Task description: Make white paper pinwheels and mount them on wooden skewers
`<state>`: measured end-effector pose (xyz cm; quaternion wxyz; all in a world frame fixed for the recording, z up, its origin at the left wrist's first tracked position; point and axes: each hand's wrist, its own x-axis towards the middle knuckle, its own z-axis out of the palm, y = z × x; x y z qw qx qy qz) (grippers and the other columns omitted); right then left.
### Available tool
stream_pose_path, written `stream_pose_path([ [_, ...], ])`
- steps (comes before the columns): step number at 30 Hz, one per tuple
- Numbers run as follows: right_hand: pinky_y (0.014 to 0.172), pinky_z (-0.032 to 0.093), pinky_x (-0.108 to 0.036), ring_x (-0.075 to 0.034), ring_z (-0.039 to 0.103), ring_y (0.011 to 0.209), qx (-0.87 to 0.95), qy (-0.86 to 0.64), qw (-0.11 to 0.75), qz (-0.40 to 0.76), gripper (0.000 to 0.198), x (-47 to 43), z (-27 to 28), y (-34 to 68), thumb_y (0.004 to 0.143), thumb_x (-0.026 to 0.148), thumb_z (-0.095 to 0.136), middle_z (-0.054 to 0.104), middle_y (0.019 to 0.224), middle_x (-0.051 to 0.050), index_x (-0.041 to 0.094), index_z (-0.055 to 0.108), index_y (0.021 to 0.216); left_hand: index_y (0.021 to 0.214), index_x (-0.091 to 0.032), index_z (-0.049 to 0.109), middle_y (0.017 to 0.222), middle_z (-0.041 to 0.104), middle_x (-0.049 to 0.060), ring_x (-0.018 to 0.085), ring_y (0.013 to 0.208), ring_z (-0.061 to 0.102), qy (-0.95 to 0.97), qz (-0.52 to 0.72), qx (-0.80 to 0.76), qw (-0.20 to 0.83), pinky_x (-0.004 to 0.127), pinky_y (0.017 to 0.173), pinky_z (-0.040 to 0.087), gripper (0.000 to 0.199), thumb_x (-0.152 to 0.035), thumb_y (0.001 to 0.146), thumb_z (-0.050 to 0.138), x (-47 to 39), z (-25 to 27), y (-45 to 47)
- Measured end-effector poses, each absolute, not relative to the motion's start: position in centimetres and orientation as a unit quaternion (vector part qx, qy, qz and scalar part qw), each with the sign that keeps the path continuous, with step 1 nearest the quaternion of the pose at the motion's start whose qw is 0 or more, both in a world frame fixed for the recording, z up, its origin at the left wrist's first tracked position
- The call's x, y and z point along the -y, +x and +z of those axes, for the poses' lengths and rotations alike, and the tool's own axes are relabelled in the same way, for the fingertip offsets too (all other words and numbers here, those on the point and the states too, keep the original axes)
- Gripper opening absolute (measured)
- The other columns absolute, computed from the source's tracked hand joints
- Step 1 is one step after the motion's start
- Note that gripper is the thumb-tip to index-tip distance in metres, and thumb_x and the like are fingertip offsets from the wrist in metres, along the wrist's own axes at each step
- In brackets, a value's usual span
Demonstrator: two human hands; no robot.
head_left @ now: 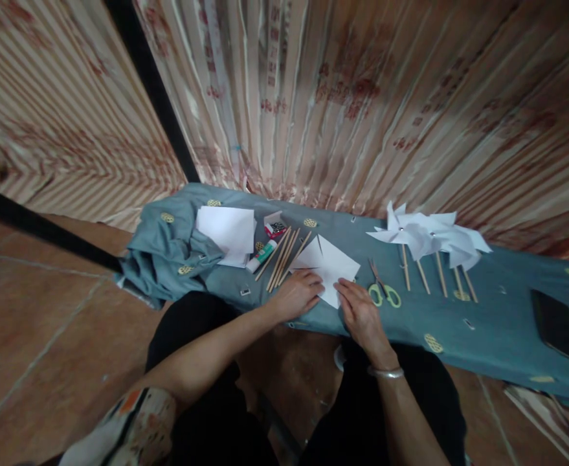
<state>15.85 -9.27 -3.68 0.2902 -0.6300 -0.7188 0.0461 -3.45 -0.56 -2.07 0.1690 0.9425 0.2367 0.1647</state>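
Observation:
A square white sheet of paper (333, 265) lies turned cornerwise on the cloth-covered surface, with dark slits running in from its corners. My left hand (300, 292) holds its lower left edge, fingers bent and close together on the paper. On the lower right edge, my right hand (359, 312) grips the same sheet with its fingertips; the thumb is partly hidden. Just right of that hand lie scissors (384, 292) with green handles, blades slightly apart. Several wooden sticks (284, 259) rest left of the sheet, beside a green and white glue stick (261, 255).
A stack of white paper (226, 230) lies at the left, near a small open box (275, 224) of pins. Several paper pinwheels (427, 234) on sticks overlap at the right. A dark phone (558, 325) sits far right on the green cloth (498, 310). Curtains hang behind.

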Motion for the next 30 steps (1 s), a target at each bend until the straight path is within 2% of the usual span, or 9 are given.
stream_pose_path([
  [8,0.104,0.048,-0.052,-0.027,0.062,0.117,0.693,-0.649,0.312,0.043,0.037,9.1,-3.8,15.2,0.099,0.030,0.040,0.068,0.123,-0.016,0.017,0.066,0.121,0.106,-0.015,0.070,0.114,0.069,0.012,0.025,0.108,0.059,0.929,0.189,-0.255,0.193,0.042,0.098,0.047,0.021,-0.024,0.090,0.060,0.0,-1.2,-4.3],
  [13,0.104,0.048,-0.051,-0.027,0.063,0.114,0.675,-0.665,0.318,0.035,0.038,8.9,-3.7,14.9,0.098,0.035,0.041,0.070,0.119,-0.016,0.016,0.067,0.118,0.115,-0.017,0.067,0.114,0.068,0.010,0.025,0.109,0.057,0.872,0.249,-0.385,0.171,0.039,0.099,0.046,0.027,-0.024,0.090,0.059,-3.2,0.5,-9.2],
  [16,0.103,0.048,-0.051,-0.027,0.063,0.114,0.670,-0.671,0.315,0.032,0.038,8.8,-3.7,14.8,0.098,0.036,0.042,0.070,0.119,-0.016,0.015,0.068,0.116,0.117,-0.013,0.065,0.113,0.066,0.014,0.029,0.108,0.056,0.845,0.228,-0.469,0.118,0.042,0.095,0.047,0.033,-0.028,0.088,0.061,-4.4,0.9,-12.3],
  [20,0.104,0.047,-0.052,-0.028,0.063,0.114,0.665,-0.677,0.315,0.031,0.038,8.6,-3.6,14.6,0.098,0.037,0.042,0.071,0.118,-0.015,0.016,0.068,0.116,0.120,-0.012,0.063,0.106,0.067,0.015,0.031,0.102,0.058,0.851,0.157,-0.494,0.081,0.043,0.089,0.047,0.043,-0.036,0.085,0.065,-4.4,0.2,-13.9],
  [25,0.103,0.047,-0.052,-0.027,0.064,0.114,0.662,-0.676,0.323,0.031,0.038,8.4,-3.5,14.3,0.098,0.037,0.042,0.071,0.119,-0.015,0.016,0.068,0.117,0.116,-0.014,0.065,0.102,0.069,0.013,0.028,0.098,0.061,0.853,0.156,-0.493,0.071,0.040,0.090,0.046,0.033,-0.029,0.087,0.060,-4.0,-0.5,-13.9],
  [30,0.104,0.048,-0.050,-0.027,0.063,0.115,0.666,-0.670,0.328,0.024,0.037,8.4,-2.7,13.6,0.099,0.033,0.041,0.070,0.120,-0.015,0.016,0.066,0.120,0.112,-0.014,0.068,0.101,0.070,0.013,0.028,0.098,0.062,0.834,0.227,-0.487,0.127,0.041,0.092,0.048,0.031,-0.024,0.085,0.057,-4.4,0.1,-14.6],
])
